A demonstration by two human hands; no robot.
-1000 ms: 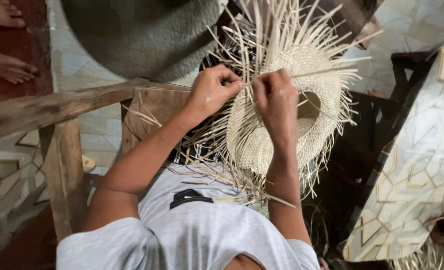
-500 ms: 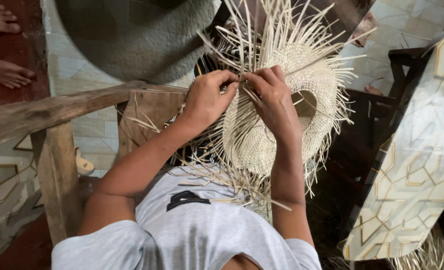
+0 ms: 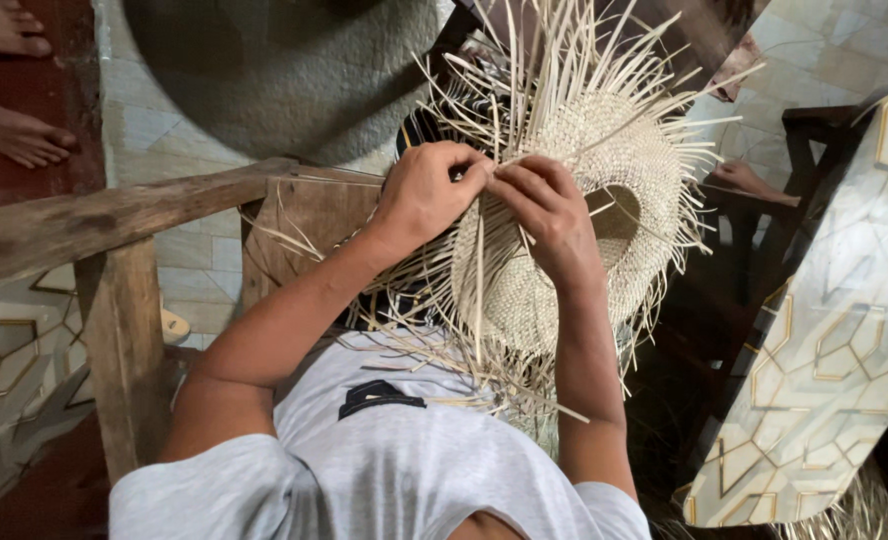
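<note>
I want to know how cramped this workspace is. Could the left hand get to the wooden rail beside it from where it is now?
Probably yes. The left hand pinches straw on the woven hat, and the wooden rail runs just beside that forearm with only loose strands between.

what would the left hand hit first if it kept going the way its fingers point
The left hand points toward the right hand; their fingertips nearly meet over the woven straw hat. Going straight on, it would likely meet the right hand's fingers first, though a loose straw strand may lie between them.

straw hat [image 3: 604, 190]: pale tan weave | shirt [image 3: 404, 460]: light grey | floor tiles [image 3: 834, 350]: gold hexagons
</note>
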